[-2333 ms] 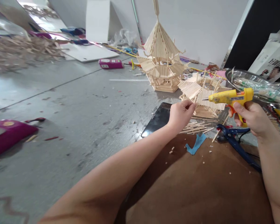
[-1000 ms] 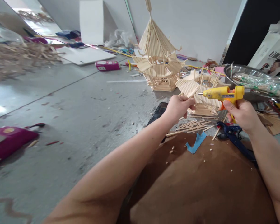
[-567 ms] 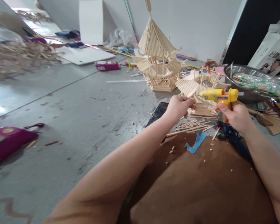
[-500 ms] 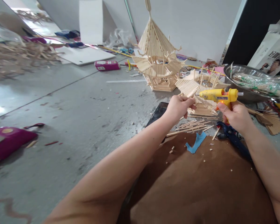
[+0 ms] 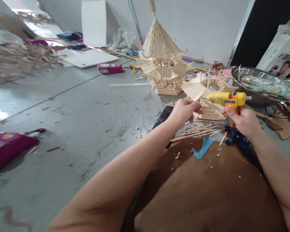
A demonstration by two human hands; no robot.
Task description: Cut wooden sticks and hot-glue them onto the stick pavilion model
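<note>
My right hand (image 5: 246,120) is wrapped round the grip of a yellow hot glue gun (image 5: 223,97). The gun's nozzle points left, and a small orange light glows on its body. My left hand (image 5: 185,111) is closed in a pinch just below and left of the nozzle; what its fingertips hold is too small to make out. Behind both hands stands a low, partly roofed stick model (image 5: 195,90), its front partly covered by the gun. Loose wooden sticks (image 5: 200,130) lie below the hands.
A taller stick pagoda (image 5: 163,64) stands behind. To the right are a metal bowl (image 5: 244,83) of wrapped sticks and dark blue pliers (image 5: 243,145). A phone (image 5: 163,117) lies beside my left wrist. Blue tape (image 5: 203,148) rests on the brown cloth (image 5: 207,193).
My left hand has shifted very slightly left. The glue gun and my right hand stay almost still.
</note>
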